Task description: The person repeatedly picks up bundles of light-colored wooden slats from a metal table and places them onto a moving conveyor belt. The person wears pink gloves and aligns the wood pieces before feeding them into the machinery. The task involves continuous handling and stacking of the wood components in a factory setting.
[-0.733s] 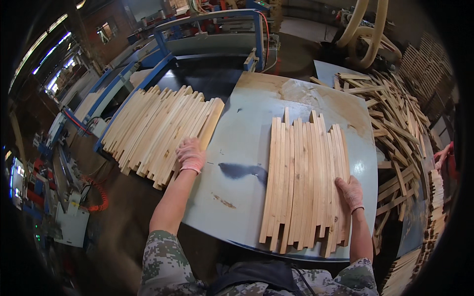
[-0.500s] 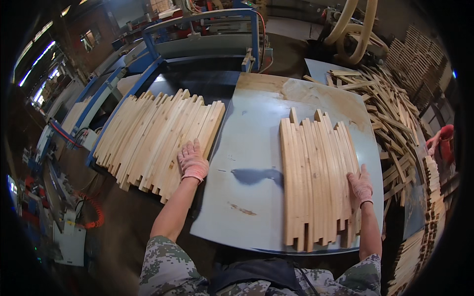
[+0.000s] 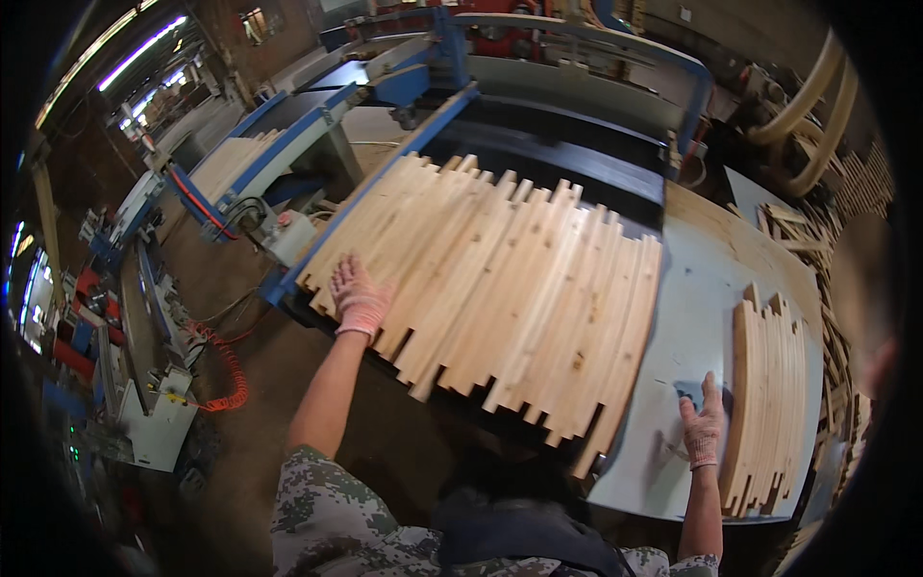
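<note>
A wide row of pale wooden strips [image 3: 500, 288] lies side by side on the black conveyor belt [image 3: 567, 139], with uneven ends. My left hand [image 3: 360, 296], in a pinkish work glove, is at the near left edge of that row with its fingers spread. A smaller bundle of wooden strips [image 3: 769, 404] rests on the grey metal table [image 3: 687, 288] to the right. My right hand [image 3: 703, 423], gloved alike, is just left of this bundle over the table, fingers apart and holding nothing.
A blue machine frame [image 3: 586, 34] spans the belt at the far side. Loose wood scraps [image 3: 798, 231] pile up beyond the table at right, near beige hoses [image 3: 817, 115]. A coiled orange hose [image 3: 226, 375] hangs at left. A blurred person [image 3: 865, 288] is at the right rim.
My view has swung left. My left hand has gone from the row's right side to its near left edge. My right hand has left the bundle's right side and is now at its left.
</note>
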Demonstrator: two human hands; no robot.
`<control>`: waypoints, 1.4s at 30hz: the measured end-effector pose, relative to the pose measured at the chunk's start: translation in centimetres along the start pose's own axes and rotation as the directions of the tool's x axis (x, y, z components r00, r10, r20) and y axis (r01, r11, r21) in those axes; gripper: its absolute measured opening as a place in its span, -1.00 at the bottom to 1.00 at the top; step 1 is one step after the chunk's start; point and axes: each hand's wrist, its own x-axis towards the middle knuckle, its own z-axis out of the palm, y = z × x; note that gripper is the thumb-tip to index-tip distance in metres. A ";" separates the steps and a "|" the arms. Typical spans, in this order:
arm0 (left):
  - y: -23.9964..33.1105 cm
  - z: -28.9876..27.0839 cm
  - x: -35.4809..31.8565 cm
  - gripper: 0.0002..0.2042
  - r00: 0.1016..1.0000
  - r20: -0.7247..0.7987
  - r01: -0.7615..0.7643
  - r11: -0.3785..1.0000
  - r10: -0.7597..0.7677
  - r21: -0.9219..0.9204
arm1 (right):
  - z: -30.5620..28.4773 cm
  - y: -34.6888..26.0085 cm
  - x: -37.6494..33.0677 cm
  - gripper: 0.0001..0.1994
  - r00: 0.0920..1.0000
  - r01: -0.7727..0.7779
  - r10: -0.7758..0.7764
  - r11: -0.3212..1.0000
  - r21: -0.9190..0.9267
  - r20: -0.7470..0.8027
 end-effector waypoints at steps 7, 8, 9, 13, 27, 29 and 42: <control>-13.0 -5.9 13.3 0.13 0.966 0.022 0.251 0.960 -0.256 0.127 | 10.8 -5.8 3.3 -0.11 1.000 0.005 -0.007 0.934 -0.358 -0.004; -13.5 -6.5 14.3 0.15 0.954 0.030 0.291 0.948 -0.297 0.132 | 11.6 -6.3 4.1 -0.12 1.000 0.000 0.004 0.930 -0.369 0.009; -13.4 -7.3 14.6 0.13 0.947 0.057 0.307 0.942 -0.316 0.133 | 11.9 -6.6 4.6 -0.13 1.000 0.004 -0.001 0.932 -0.363 0.008; -13.8 -7.6 16.8 0.06 0.958 0.078 0.253 0.944 -0.274 0.214 | 11.9 -6.9 5.0 -0.14 0.999 -0.035 0.027 0.937 -0.349 -0.027; -11.3 -2.9 5.6 -0.55 0.965 0.077 -0.016 0.348 0.252 -0.937 | 12.1 -6.2 6.5 -0.21 0.982 -0.080 0.029 0.958 -0.274 -0.187; -4.1 -8.0 -5.7 -0.57 0.770 0.368 0.358 0.124 0.521 -0.926 | 11.3 -6.4 5.3 -0.15 0.983 -0.047 -0.002 0.964 -0.262 -0.181; -2.8 23.1 -37.2 -0.35 0.156 0.973 0.017 0.984 0.173 -0.177 | 8.5 -11.8 -5.6 -0.28 0.993 0.116 -0.116 0.986 -0.123 0.010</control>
